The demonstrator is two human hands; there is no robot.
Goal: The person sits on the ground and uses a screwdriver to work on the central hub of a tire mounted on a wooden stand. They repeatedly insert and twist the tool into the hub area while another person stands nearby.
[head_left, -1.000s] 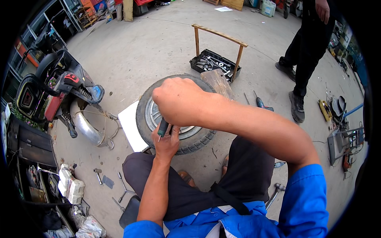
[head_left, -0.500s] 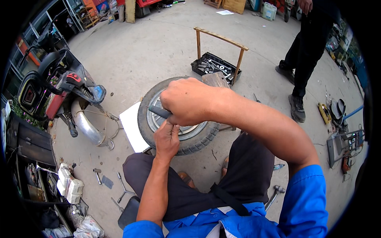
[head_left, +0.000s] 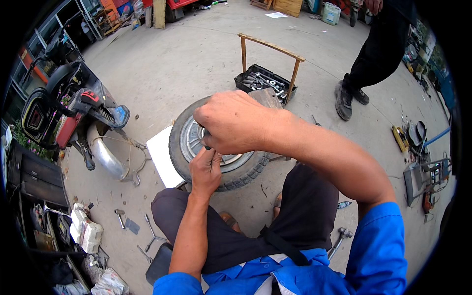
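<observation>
A wheel with a black tyre (head_left: 241,179) and a silvery metal rim (head_left: 189,140) lies flat in front of my knees. Over its hub, my right hand (head_left: 231,123) is closed in a fist around a dark cylindrical handle (head_left: 208,139), of which only a short piece shows. Just below, fingers pinched together, my left hand (head_left: 205,172) meets the lower end of that handle. What sits between the left fingertips is hidden. My right hand and forearm cover much of the wheel's middle.
Beyond the wheel stands a black toolbox (head_left: 240,81) of metal tools with a wooden handle frame (head_left: 271,46). White board (head_left: 163,160) lies left of the tyre. A hammer-like tool (head_left: 340,243) is by my right thigh. Another person's shoe (head_left: 343,103) is at right.
My right fist has turned, so the dark handle no longer sticks out leftward. My left hand stays nearly in place. The other person's feet have shifted leftward and away.
</observation>
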